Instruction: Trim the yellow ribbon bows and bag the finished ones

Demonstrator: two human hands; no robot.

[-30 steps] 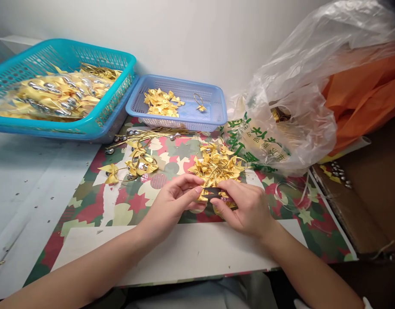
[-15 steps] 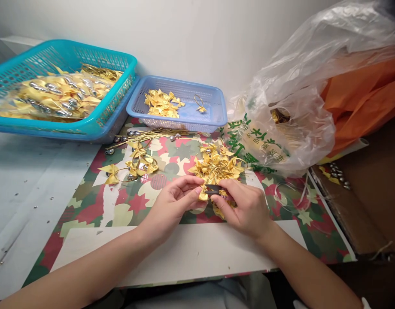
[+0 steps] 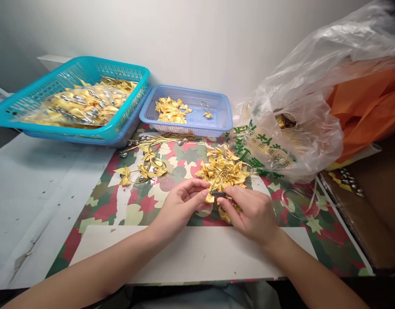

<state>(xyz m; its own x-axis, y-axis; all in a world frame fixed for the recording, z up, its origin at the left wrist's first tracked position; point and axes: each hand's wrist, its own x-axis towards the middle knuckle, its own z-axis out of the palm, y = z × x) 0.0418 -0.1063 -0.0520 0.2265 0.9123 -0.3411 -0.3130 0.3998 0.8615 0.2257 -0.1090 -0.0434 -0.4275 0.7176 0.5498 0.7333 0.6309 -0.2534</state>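
Observation:
My left hand [image 3: 182, 202] pinches a yellow ribbon bow [image 3: 209, 198] between thumb and fingertips. In my right hand [image 3: 253, 210] is a small dark two-armed tool [image 3: 218, 194], its arms together and its tip at the bow. Whether it is tweezers or snips does not show. Right behind my fingers lies a heap of yellow bows with gold wire loops [image 3: 228, 169]. Part of that heap is hidden under my right hand. Further left are several more bows on wire loops [image 3: 149, 167].
A turquoise basket [image 3: 129, 107] with bagged bows and silver beads stands back left. Beside it is a blue basket [image 3: 221, 128] of yellow bows. Gold stems [image 3: 171, 138] lie before it. A plastic bag [image 3: 300, 146] and cardboard box [image 3: 352, 214] are right. White board [image 3: 191, 253] lies in front.
The dark tool's arms, apart before, are now together at the bow. The whole view has shifted slightly; both hands keep their hold.

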